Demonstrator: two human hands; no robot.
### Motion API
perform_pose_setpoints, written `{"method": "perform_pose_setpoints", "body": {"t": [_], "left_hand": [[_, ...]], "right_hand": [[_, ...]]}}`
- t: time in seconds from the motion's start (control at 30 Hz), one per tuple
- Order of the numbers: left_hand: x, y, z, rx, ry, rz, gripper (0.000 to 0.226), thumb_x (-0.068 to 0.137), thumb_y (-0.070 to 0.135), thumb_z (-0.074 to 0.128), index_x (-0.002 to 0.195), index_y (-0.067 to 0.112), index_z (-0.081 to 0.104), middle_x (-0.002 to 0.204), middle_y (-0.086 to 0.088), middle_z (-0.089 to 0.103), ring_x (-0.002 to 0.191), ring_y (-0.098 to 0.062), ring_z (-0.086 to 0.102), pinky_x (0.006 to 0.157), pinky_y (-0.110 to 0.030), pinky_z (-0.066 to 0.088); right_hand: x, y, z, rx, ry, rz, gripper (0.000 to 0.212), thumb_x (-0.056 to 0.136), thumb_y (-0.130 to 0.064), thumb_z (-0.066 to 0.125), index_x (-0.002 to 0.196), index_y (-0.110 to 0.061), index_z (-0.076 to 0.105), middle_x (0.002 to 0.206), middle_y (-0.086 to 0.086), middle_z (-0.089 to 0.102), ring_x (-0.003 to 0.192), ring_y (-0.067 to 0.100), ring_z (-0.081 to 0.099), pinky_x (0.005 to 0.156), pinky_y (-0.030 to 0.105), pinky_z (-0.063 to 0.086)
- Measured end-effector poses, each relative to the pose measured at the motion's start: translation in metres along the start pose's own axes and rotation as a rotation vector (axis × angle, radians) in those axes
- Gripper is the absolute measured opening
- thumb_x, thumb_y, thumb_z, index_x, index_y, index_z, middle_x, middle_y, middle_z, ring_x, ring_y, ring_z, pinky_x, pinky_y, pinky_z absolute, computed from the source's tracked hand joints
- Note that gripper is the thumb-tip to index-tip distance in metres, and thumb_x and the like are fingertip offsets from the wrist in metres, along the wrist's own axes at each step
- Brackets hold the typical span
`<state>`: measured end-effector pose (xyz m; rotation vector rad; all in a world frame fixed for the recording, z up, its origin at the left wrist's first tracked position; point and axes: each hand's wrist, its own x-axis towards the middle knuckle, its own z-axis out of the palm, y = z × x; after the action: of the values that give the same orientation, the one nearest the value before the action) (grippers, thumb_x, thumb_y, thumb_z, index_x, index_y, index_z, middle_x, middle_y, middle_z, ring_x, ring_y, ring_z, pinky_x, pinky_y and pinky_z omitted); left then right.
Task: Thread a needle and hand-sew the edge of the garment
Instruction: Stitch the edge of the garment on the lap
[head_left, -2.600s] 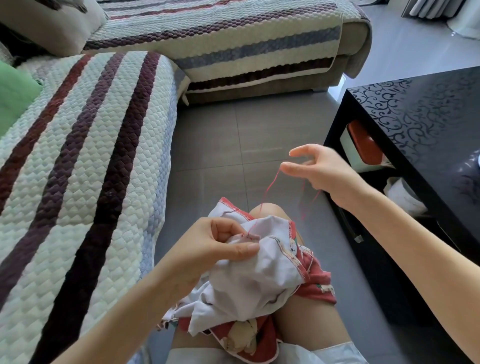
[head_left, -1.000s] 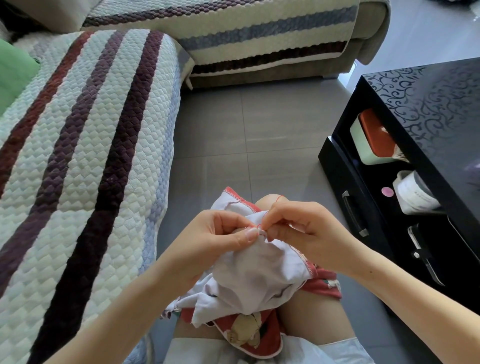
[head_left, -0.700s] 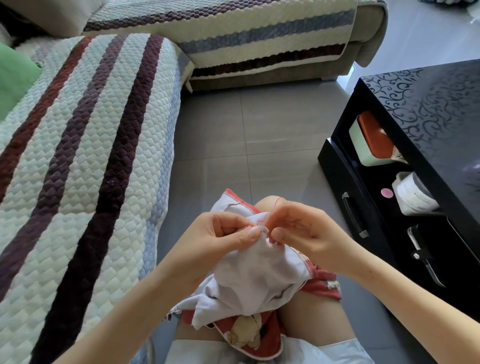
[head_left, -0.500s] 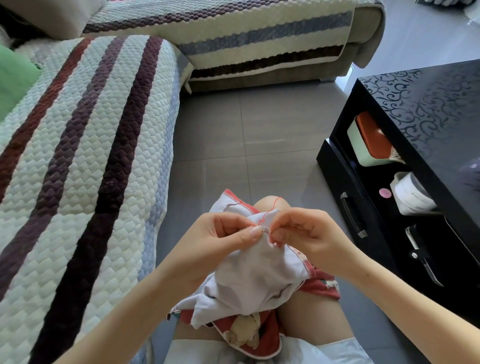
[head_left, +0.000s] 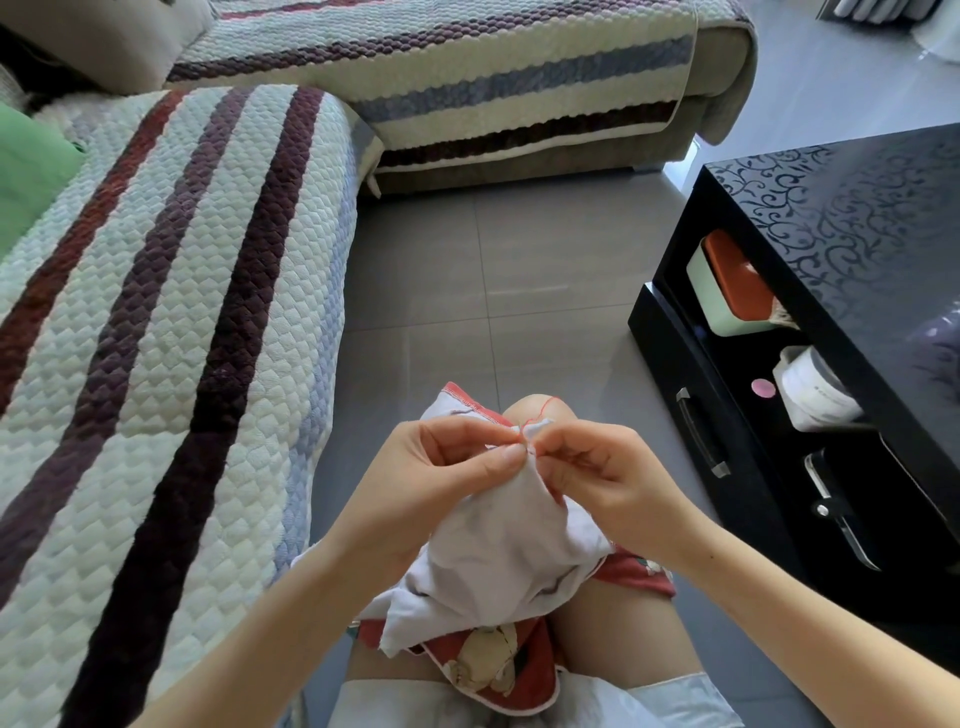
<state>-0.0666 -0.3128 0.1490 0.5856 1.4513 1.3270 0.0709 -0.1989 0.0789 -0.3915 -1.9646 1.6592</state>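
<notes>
Stitching the garment (head_left: 498, 551) edge at lower centre: left hand (head_left: 441, 467) pinches the fabric, right hand (head_left: 608, 473) pinches the red thread (head_left: 540, 415); next, probably, draw it through.

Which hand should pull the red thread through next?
Probably the right hand: its fingertips pinch the red thread right at the cloth edge, while the left hand holds that edge steady.
</notes>
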Motion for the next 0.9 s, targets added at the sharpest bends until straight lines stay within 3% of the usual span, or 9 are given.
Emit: {"method": "perform_pose_setpoints", "body": {"t": [0.1, 0.17, 0.27, 0.33, 0.5, 0.57, 0.7, 0.8, 0.9], "left_hand": [[0.000, 0.001, 0.000, -0.007, -0.002, 0.000, 0.012, 0.063, 0.018, 0.074, 0.074, 0.017, 0.079, 0.081, -0.011, 0.074, 0.078, -0.015, 0.068, 0.074, -0.023, 0.054], [0.001, 0.001, -0.001, 0.006, 0.003, -0.005, 0.012, 0.064, 0.017, 0.073, 0.074, 0.014, 0.078, 0.081, -0.010, 0.074, 0.078, -0.014, 0.069, 0.071, -0.020, 0.055], [0.002, 0.001, 0.000, 0.023, 0.001, -0.045, 0.010, 0.070, 0.016, 0.073, 0.077, 0.010, 0.077, 0.080, -0.008, 0.074, 0.074, -0.012, 0.068, 0.064, -0.018, 0.052], [0.002, 0.002, 0.000, 0.023, 0.009, -0.062, 0.012, 0.072, 0.018, 0.073, 0.078, 0.009, 0.077, 0.078, -0.008, 0.073, 0.072, -0.013, 0.068, 0.061, -0.018, 0.053], [0.006, 0.001, 0.002, 0.017, -0.005, -0.026, 0.014, 0.071, 0.023, 0.072, 0.078, 0.012, 0.078, 0.082, -0.008, 0.074, 0.080, -0.013, 0.069, 0.069, -0.018, 0.053], [0.006, 0.001, 0.003, -0.004, -0.015, -0.003, 0.014, 0.070, 0.025, 0.070, 0.076, 0.016, 0.078, 0.082, -0.006, 0.074, 0.081, -0.011, 0.069, 0.071, -0.017, 0.052], [0.006, 0.000, 0.000, -0.065, -0.011, -0.038, 0.012, 0.075, 0.023, 0.069, 0.076, 0.015, 0.078, 0.080, -0.008, 0.073, 0.077, -0.013, 0.068, 0.067, -0.019, 0.053], [0.006, -0.001, -0.001, -0.070, -0.010, -0.043, 0.015, 0.073, 0.021, 0.068, 0.081, 0.012, 0.078, 0.086, -0.011, 0.074, 0.082, -0.014, 0.068, 0.071, -0.019, 0.053], [0.007, -0.003, 0.000, -0.083, 0.034, -0.048, 0.015, 0.068, 0.022, 0.070, 0.077, 0.012, 0.078, 0.083, -0.010, 0.073, 0.079, -0.014, 0.068, 0.071, -0.021, 0.053]], "right_hand": [[0.001, -0.003, 0.004, 0.039, 0.052, 0.008, 0.030, 0.084, -0.048, 0.064, 0.089, -0.018, 0.068, 0.095, 0.031, 0.060, 0.089, 0.040, 0.060, 0.073, 0.041, 0.054], [0.001, -0.006, 0.004, 0.051, 0.058, 0.025, 0.019, 0.082, -0.032, 0.068, 0.088, -0.014, 0.069, 0.097, 0.033, 0.060, 0.087, 0.038, 0.063, 0.072, 0.037, 0.057], [-0.002, -0.013, -0.001, -0.128, 0.065, -0.018, 0.012, 0.086, -0.013, 0.062, 0.093, -0.009, 0.071, 0.093, 0.014, 0.068, 0.085, 0.022, 0.067, 0.076, 0.033, 0.055], [-0.003, -0.019, -0.005, -0.295, 0.123, -0.122, 0.016, 0.088, -0.017, 0.061, 0.097, -0.008, 0.070, 0.093, 0.002, 0.070, 0.090, 0.018, 0.066, 0.079, 0.038, 0.051], [0.008, -0.031, 0.006, -0.572, 0.265, -0.404, 0.016, 0.086, -0.025, 0.068, 0.086, -0.011, 0.075, 0.092, 0.001, 0.068, 0.085, 0.023, 0.062, 0.074, 0.037, 0.049], [0.010, -0.032, 0.009, -0.543, 0.275, -0.432, 0.015, 0.086, -0.023, 0.068, 0.085, -0.010, 0.075, 0.088, 0.001, 0.068, 0.082, 0.023, 0.061, 0.072, 0.035, 0.049], [0.010, -0.032, 0.009, -0.289, 0.252, -0.242, 0.018, 0.081, -0.027, 0.070, 0.096, -0.017, 0.069, 0.087, -0.007, 0.068, 0.083, 0.015, 0.061, 0.073, 0.029, 0.048], [0.013, -0.029, 0.010, -0.366, 0.254, -0.307, 0.011, 0.081, -0.020, 0.071, 0.081, -0.009, 0.072, 0.082, -0.004, 0.066, 0.080, 0.015, 0.059, 0.072, 0.024, 0.047], [0.013, -0.030, 0.012, -0.387, 0.236, -0.413, 0.014, 0.083, -0.014, 0.069, 0.076, -0.003, 0.070, 0.081, 0.002, 0.069, 0.081, 0.018, 0.063, 0.072, 0.033, 0.051]]}}
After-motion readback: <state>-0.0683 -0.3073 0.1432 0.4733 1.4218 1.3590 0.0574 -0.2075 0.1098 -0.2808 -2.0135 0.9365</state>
